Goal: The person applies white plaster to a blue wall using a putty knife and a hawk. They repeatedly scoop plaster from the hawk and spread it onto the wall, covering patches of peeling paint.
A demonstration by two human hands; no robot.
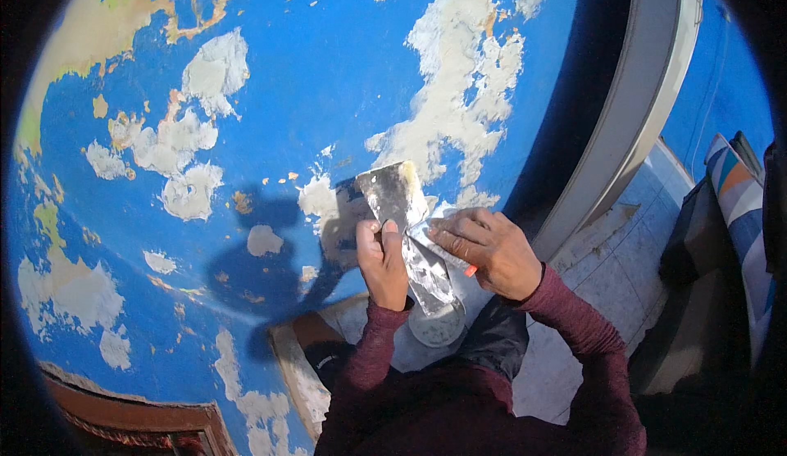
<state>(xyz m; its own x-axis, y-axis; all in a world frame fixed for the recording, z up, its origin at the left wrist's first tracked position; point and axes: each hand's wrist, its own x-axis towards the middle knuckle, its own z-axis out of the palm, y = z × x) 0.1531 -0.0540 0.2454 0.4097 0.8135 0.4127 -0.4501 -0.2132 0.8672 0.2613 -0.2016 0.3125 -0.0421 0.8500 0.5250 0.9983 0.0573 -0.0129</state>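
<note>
My left hand (384, 263) grips a wide putty knife (393, 192), its grey filler-smeared blade pointing up in front of the blue wall (328, 71). My right hand (489, 251) holds a second, narrower putty blade (429, 274) that lies across the lower part of the first; a bit of orange handle (470, 271) shows under the fingers. The two blades touch between my hands. Just below them sits a round white container (438, 326), partly hidden by the blades. Both my sleeves are dark red.
The blue wall is peeling, with many white filler patches (459, 104) and yellow bare spots. A grey frame (631, 128) runs down at the right beside a pale tiled floor (623, 267). A striped cushion (740, 202) lies far right; carved brown wood (139, 415) at lower left.
</note>
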